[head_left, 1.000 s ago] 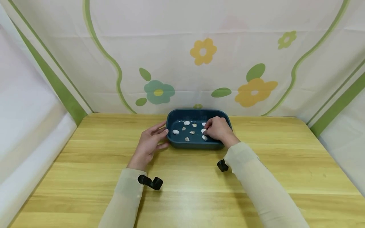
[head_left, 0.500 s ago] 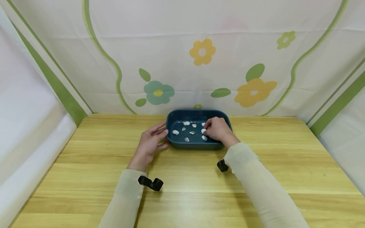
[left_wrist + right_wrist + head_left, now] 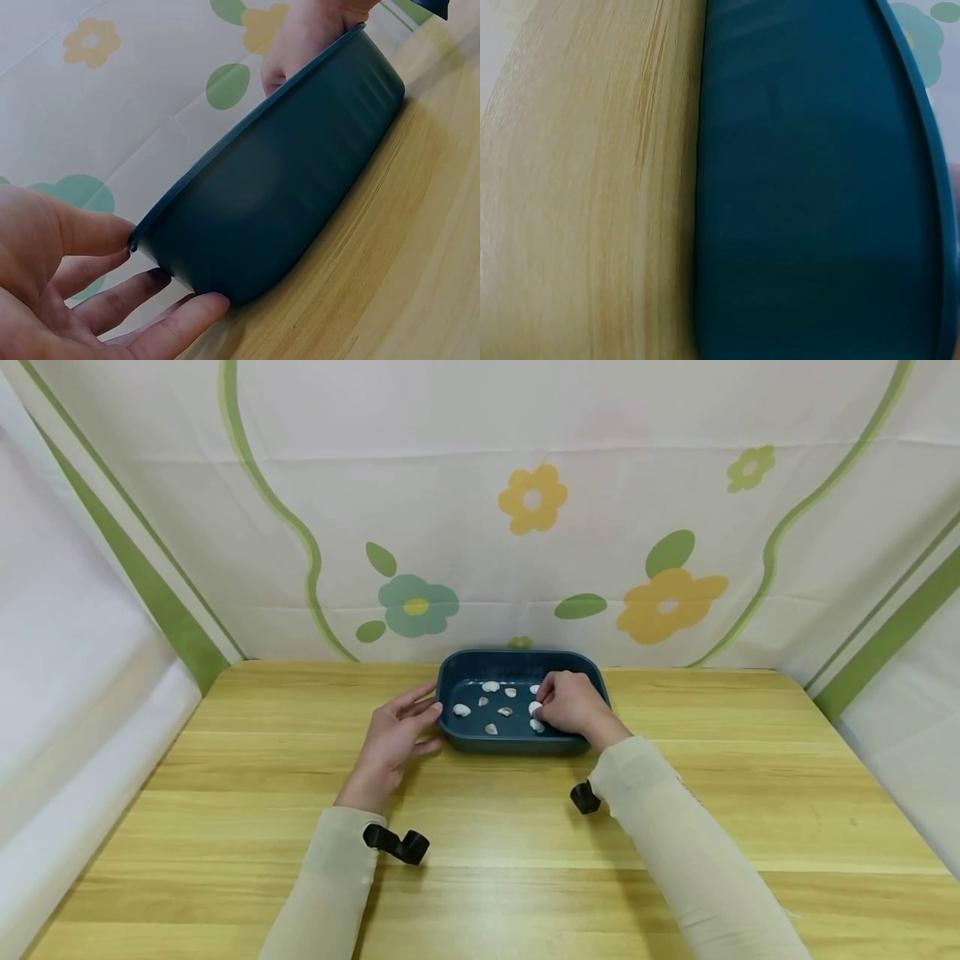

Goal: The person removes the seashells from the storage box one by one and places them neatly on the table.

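Note:
A dark blue rectangular basin [image 3: 517, 745] stands against the back curtain, with several small seashells spread over its floor. My left hand [image 3: 390, 739] is at its left end. In the left wrist view the thumb touches the rim, and extended fingers [image 3: 184, 319] rest against the outer wall [image 3: 255, 202]. Inside the right part of the basin, my right hand [image 3: 573, 703] pinches a white seashell [image 3: 535, 709] near the floor. One white shell [image 3: 537, 725] lies just in front of it, another just behind. The right wrist view shows mostly the basin's front wall [image 3: 810, 165], hiding the fingers.
Other shells lie further left in the basin, among them a white one [image 3: 461, 710] and a small brownish one [image 3: 506, 712]. The wooden table [image 3: 487, 877] reaches a flower-printed curtain [image 3: 480, 527] behind the basin. Each wrist carries a black mount [image 3: 397, 843].
Almost nothing differs. Both hands keep their places at the basin and the shells lie as before; the whole view has shifted very slightly.

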`<state>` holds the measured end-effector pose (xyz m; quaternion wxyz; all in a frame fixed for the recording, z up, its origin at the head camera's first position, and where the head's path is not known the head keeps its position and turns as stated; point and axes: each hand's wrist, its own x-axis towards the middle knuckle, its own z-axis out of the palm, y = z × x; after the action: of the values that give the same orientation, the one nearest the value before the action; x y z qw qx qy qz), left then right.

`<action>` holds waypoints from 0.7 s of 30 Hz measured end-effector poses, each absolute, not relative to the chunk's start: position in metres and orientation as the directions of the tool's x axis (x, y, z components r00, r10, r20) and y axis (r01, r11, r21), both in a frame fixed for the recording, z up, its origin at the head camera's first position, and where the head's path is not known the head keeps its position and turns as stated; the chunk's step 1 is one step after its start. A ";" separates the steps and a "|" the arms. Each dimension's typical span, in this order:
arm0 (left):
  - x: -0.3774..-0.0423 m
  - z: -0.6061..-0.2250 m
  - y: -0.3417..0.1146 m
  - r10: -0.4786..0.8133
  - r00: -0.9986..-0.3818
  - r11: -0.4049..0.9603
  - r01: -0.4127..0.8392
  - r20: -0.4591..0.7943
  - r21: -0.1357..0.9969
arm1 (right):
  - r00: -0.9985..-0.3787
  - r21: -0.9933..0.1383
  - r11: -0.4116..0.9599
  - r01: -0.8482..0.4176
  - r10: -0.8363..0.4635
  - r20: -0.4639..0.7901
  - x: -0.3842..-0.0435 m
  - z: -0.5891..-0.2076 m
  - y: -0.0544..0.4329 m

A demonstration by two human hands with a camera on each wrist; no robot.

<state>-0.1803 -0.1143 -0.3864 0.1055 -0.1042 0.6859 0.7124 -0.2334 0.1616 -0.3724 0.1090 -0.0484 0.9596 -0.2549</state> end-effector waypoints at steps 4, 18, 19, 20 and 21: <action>-0.180 -0.387 -0.115 0.008 -0.955 -0.039 -0.297 -0.296 0.954 | -0.973 -0.509 0.860 -0.038 -0.148 -0.178 -0.233 -0.372 0.162; -0.180 -0.386 -0.115 0.014 -0.955 -0.041 -0.296 -0.296 0.954 | -0.974 -0.577 0.816 -0.041 -0.162 -0.160 -0.232 -0.372 0.163; -0.180 -0.386 -0.115 0.014 -0.955 -0.040 -0.297 -0.296 0.954 | -0.974 -0.579 0.814 -0.041 -0.163 -0.159 -0.232 -0.372 0.163; -0.180 -0.386 -0.115 0.014 -0.955 -0.040 -0.297 -0.297 0.954 | -0.974 -0.582 0.812 -0.041 -0.163 -0.158 -0.232 -0.372 0.163; -0.180 -0.386 -0.115 0.013 -0.955 -0.040 -0.297 -0.297 0.954 | -0.974 -0.586 0.809 -0.041 -0.163 -0.157 -0.232 -0.372 0.163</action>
<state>-0.1797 -0.1151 -0.3857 0.1088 -0.1036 0.6844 0.7135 -0.2322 0.1631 -0.3719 0.1004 -0.0539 0.9458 -0.3041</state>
